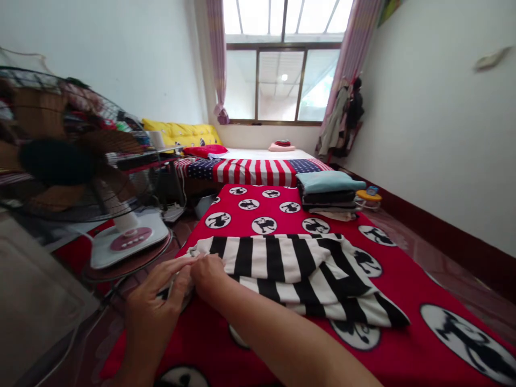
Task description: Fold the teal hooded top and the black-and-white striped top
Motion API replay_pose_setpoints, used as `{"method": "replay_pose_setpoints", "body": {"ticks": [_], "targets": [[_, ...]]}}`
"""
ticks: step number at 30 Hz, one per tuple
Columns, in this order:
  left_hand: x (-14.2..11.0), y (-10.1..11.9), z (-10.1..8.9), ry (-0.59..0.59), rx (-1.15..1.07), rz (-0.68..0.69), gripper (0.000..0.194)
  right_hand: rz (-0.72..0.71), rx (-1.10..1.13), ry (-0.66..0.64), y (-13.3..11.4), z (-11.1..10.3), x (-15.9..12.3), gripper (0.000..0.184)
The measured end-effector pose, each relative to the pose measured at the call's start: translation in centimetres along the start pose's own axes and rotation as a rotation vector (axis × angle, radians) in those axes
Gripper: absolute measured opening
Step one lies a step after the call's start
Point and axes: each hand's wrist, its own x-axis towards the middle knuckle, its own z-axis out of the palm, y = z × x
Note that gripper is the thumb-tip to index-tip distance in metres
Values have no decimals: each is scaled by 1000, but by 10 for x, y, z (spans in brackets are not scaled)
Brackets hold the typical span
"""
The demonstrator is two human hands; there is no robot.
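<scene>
A black-and-white striped knit garment (282, 260) lies spread across a red blanket (274, 210) printed with dark figures in white circles. At the garment's left end, my left hand (159, 295) pinches the edge of the cloth between thumb and fingers. My right hand (208, 273) reaches across from the right and grips the same end, its fingers closed and touching my left fingertips. Both hands hide part of the bunched fabric there. Toward the right the garment has loose folds, with one corner pointing to the lower right.
A stack of folded clothes (330, 188), light blue on top, sits at the blanket's far right. On the left, a large fan (129, 236) rests on a round stool. Behind stands a bed with a stars-and-stripes cover (258, 172). A yellow stool (368, 198) is near the right wall.
</scene>
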Motion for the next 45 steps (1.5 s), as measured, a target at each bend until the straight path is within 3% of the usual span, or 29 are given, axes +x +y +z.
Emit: {"method": "replay_pose_setpoints", "body": {"ticks": [3, 6, 9, 12, 14, 16, 18, 22, 26, 28, 30, 32, 34, 37, 39, 41, 43, 45], "targets": [[3, 14, 5, 22, -4, 7, 22, 236, 181, 204, 35, -30, -12, 26], [6, 33, 9, 77, -20, -31, 21, 298, 631, 655, 76, -58, -48, 21], [10, 51, 20, 53, -84, -19, 20, 315, 1128, 1102, 114, -69, -105, 22], [13, 65, 48, -59, -201, 72, 20, 483, 1363, 1428, 146, -59, -167, 24], [13, 75, 77, -162, -294, 121, 21, 643, 1435, 1575, 163, -44, -201, 22], [11, 86, 110, -273, -356, 152, 26, 767, 1513, 1650, 176, -27, -223, 20], [7, 99, 144, -398, -363, 196, 33, 802, 1571, 1681, 183, -14, -233, 21], [-1, 115, 199, -615, -215, 265, 44, 752, 1566, 1602, 187, 0, -235, 24], [-17, 106, 232, -741, 115, 304, 67, 783, 1499, 1573, 183, -1, -253, 35], [-25, 99, 241, -757, 199, 332, 79, 829, 1289, 1625, 174, -10, -269, 43], [-31, 95, 246, -755, 226, 340, 85, 864, 908, 1695, 159, -29, -282, 49], [-33, 95, 247, -762, 237, 332, 88, 810, 491, 1672, 141, -52, -285, 52], [-33, 97, 247, -764, 240, 324, 91, 674, 183, 1471, 125, -69, -279, 53], [-33, 99, 244, -739, 219, 328, 87, 563, -115, 995, 122, -67, -262, 54], [-33, 96, 241, -715, 183, 348, 82, 658, -245, 711, 137, -49, -258, 55], [-33, 90, 236, -696, 131, 382, 78, 833, -312, 513, 159, -27, -263, 57], [-32, 81, 232, -683, 85, 385, 72, 966, -356, 419, 179, -10, -275, 61], [-30, 71, 228, -663, 49, 327, 67, 1007, -379, 376, 191, -5, -288, 63]]}}
